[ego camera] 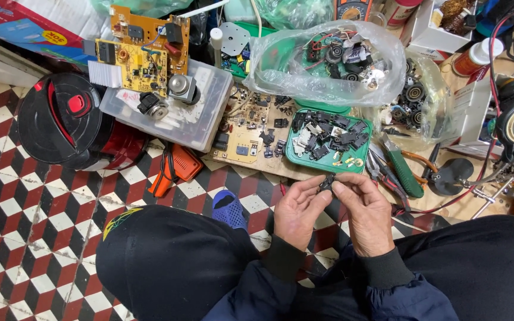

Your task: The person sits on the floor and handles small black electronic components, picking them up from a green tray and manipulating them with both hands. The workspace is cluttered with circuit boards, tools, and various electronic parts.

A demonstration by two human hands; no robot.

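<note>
Both hands, left [295,211] & right [365,208], pinch a small black part [328,181] just below the green tray [292,156], prob. mid-inspection; next needs fine fingertip work.

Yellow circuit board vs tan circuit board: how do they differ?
The yellow circuit board lies on the clear plastic box, raised off the work surface; the tan circuit board lies flat, low beside the green tray. The yellow one carries bulky parts and overlaps an orange board; the tan one carries small black parts. Both lie face up, away from either hand.
</note>
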